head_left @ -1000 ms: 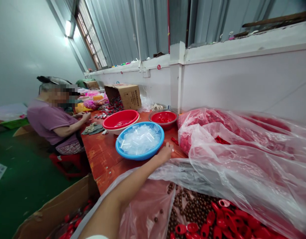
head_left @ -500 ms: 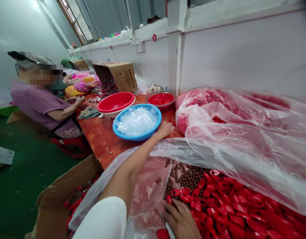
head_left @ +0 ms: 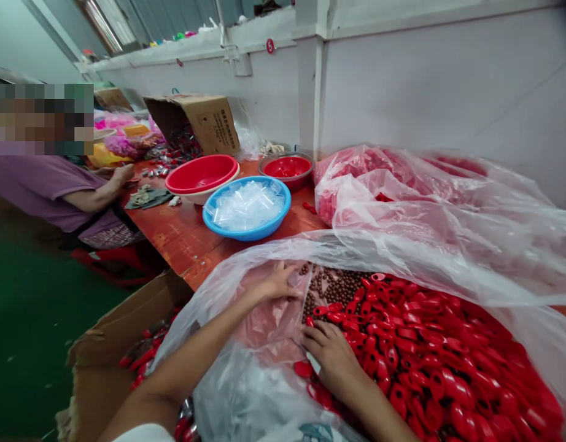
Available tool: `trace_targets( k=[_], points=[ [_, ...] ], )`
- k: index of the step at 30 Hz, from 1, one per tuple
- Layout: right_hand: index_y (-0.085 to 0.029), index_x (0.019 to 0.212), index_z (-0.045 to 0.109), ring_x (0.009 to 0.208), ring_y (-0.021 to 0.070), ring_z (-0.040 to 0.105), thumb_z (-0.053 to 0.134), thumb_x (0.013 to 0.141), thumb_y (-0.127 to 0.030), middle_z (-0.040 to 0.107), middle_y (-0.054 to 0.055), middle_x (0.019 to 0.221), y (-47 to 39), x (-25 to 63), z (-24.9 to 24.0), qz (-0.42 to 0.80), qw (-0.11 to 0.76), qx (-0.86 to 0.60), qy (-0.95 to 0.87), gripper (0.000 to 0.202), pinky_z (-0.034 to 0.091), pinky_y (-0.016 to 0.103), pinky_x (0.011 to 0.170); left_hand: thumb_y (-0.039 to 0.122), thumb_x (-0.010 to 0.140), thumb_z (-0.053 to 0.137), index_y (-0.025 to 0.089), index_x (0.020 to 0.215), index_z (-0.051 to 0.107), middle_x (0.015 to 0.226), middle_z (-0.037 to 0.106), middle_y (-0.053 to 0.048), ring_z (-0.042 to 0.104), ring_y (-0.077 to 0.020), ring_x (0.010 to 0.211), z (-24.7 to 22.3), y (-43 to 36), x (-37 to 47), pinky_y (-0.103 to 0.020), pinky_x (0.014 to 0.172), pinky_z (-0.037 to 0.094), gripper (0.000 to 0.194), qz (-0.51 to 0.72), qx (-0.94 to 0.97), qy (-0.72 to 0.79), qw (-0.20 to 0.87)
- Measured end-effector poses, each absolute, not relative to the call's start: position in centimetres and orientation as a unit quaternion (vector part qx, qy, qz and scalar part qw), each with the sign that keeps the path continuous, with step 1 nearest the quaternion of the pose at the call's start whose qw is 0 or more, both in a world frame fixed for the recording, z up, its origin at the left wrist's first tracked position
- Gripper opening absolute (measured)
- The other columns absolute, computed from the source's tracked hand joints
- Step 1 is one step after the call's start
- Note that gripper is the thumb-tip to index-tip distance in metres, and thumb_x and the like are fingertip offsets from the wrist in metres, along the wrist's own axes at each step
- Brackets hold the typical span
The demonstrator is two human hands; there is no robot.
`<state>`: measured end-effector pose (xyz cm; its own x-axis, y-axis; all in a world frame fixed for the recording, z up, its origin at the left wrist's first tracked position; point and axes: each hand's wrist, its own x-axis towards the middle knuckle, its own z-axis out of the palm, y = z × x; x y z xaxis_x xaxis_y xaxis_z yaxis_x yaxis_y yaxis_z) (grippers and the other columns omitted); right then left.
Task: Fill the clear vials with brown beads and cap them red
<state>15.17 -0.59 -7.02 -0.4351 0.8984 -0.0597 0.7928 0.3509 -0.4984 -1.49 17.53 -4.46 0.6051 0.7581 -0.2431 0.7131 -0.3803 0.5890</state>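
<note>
Over the clear plastic sheet, my left hand (head_left: 283, 284) reaches toward some small brown beads (head_left: 337, 286). Its fingers are apart and I see nothing in them. At the near edge of a heap of glossy red plastic pieces (head_left: 416, 344) is my right hand (head_left: 333, 356), fingers curled together. A small red plastic piece (head_left: 309, 320) pokes out at its fingertips. The palm side is hidden. Each red piece in the heap is oval, many with a hole. Brown beads lie along the heap's far left side.
Beyond the sheet stand a blue basin (head_left: 283, 222) of clear plastic pieces, a red basin (head_left: 175, 181) and a bowl (head_left: 310, 170) with red parts. A plastic bag (head_left: 356, 190) of red parts lies right. A carton (head_left: 94, 368) is lower left; a seated co-worker (head_left: 80, 196) works farther left.
My left hand has come back from beside the blue basin to the near plastic sheet, close to the beads. My right hand stays by the red heap. The view has shifted.
</note>
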Motion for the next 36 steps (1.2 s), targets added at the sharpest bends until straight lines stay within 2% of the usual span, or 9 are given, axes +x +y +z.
trace_targets(
  k=[3, 7, 11, 15, 17, 22, 25, 31, 36],
  points=[
    [-0.026, 0.123, 0.053, 0.126, 0.0238, 0.034, 0.053, 0.081, -0.021, 0.049, 0.000, 0.134, -1.1, 15.0, -6.4, 0.229, 0.106, -0.526, -0.812, 0.043, 0.023, 0.039, 0.105, 0.037, 0.069, 0.066, 0.026, 0.122, 0.052, 0.116, 0.048, -0.005, 0.047, -0.0218, 0.105, -4.3, 17.3, -1.7, -0.032, 0.090, 0.038, 0.055, 0.024, 0.866, 0.412, 0.283],
    [-0.024, 0.114, 0.059, 0.115, 0.0207, 0.043, 0.052, 0.081, -0.016, 0.060, 0.002, 0.119, -1.7, 15.6, -4.7, 0.221, 0.106, -0.508, -0.826, 0.035, 0.028, 0.035, 0.101, 0.041, 0.067, 0.068, 0.019, 0.106, 0.060, 0.109, 0.054, -0.007, 0.046, -0.0249, 0.104, -4.0, 16.8, -1.6, -0.036, 0.092, 0.035, 0.045, 0.049, 0.881, 0.416, 0.218],
    [-0.023, 0.109, 0.062, 0.105, 0.0178, 0.049, 0.046, 0.082, -0.012, 0.061, 0.004, 0.111, -0.8, 17.1, -3.4, 0.165, 0.119, -0.546, -0.813, 0.033, 0.035, 0.030, 0.093, 0.041, 0.070, 0.065, 0.017, 0.100, 0.063, 0.103, 0.062, -0.008, 0.050, -0.0255, 0.100, -3.5, 16.2, -0.7, -0.033, 0.088, 0.037, 0.039, 0.086, 0.863, 0.422, 0.264],
    [-0.016, 0.124, 0.052, 0.110, 0.0213, 0.044, 0.043, 0.081, -0.005, 0.053, 0.011, 0.124, 1.5, 18.2, -3.6, 0.092, 0.095, -0.615, -0.777, 0.045, 0.033, 0.033, 0.093, 0.030, 0.078, 0.055, 0.020, 0.103, 0.065, 0.100, 0.067, -0.003, 0.058, -0.0182, 0.089, -3.4, 15.5, 1.1, -0.025, 0.080, 0.042, 0.029, 0.087, 0.853, 0.403, 0.318],
    [-0.013, 0.125, 0.050, 0.107, 0.0230, 0.045, 0.042, 0.083, -0.007, 0.055, 0.014, 0.121, 2.2, 18.4, -4.1, 0.086, 0.084, -0.622, -0.774, 0.044, 0.034, 0.034, 0.091, 0.024, 0.078, 0.051, 0.019, 0.101, 0.067, 0.099, 0.068, -0.002, 0.060, -0.0168, 0.086, -3.6, 15.2, 2.0, -0.024, 0.078, 0.043, 0.028, 0.084, 0.848, 0.407, 0.329],
    [-0.016, 0.108, 0.060, 0.094, 0.0224, 0.049, 0.045, 0.086, -0.014, 0.060, 0.011, 0.106, 1.0, 18.3, -4.9, 0.096, 0.067, -0.618, -0.778, 0.027, 0.036, 0.032, 0.082, 0.020, 0.073, 0.055, 0.017, 0.095, 0.070, 0.091, 0.070, -0.004, 0.061, -0.0178, 0.081, -4.1, 15.3, 3.8, -0.025, 0.076, 0.044, 0.027, 0.069, 0.823, 0.440, 0.352],
    [-0.019, 0.099, 0.063, 0.091, 0.0212, 0.048, 0.047, 0.084, -0.012, 0.061, 0.007, 0.098, -0.5, 18.6, -4.5, 0.108, 0.068, -0.619, -0.775, 0.023, 0.036, 0.031, 0.080, 0.022, 0.071, 0.058, 0.019, 0.096, 0.070, 0.090, 0.071, -0.003, 0.061, -0.0169, 0.079, -4.4, 15.6, 5.0, -0.024, 0.073, 0.044, 0.029, 0.057, 0.806, 0.449, 0.382],
    [-0.024, 0.097, 0.064, 0.094, 0.0193, 0.050, 0.048, 0.084, -0.009, 0.061, 0.003, 0.099, -2.6, 19.7, -3.9, 0.146, 0.166, -0.637, -0.739, 0.026, 0.038, 0.030, 0.083, 0.018, 0.068, 0.060, 0.016, 0.092, 0.072, 0.075, 0.070, -0.003, 0.060, -0.0145, 0.064, -5.4, 16.5, 7.9, -0.023, 0.064, 0.046, 0.026, 0.029, 0.765, 0.458, 0.451],
    [-0.023, 0.108, 0.061, 0.089, 0.0197, 0.057, 0.052, 0.086, -0.022, 0.066, 0.004, 0.099, -4.0, 20.5, -4.8, 0.200, 0.257, -0.647, -0.690, 0.024, 0.045, 0.031, 0.081, 0.017, 0.068, 0.062, 0.014, 0.093, 0.071, 0.066, 0.067, -0.001, 0.056, -0.0114, 0.052, -6.7, 16.7, 9.3, -0.022, 0.055, 0.045, 0.027, 0.018, 0.713, 0.453, 0.535]
  ],
)
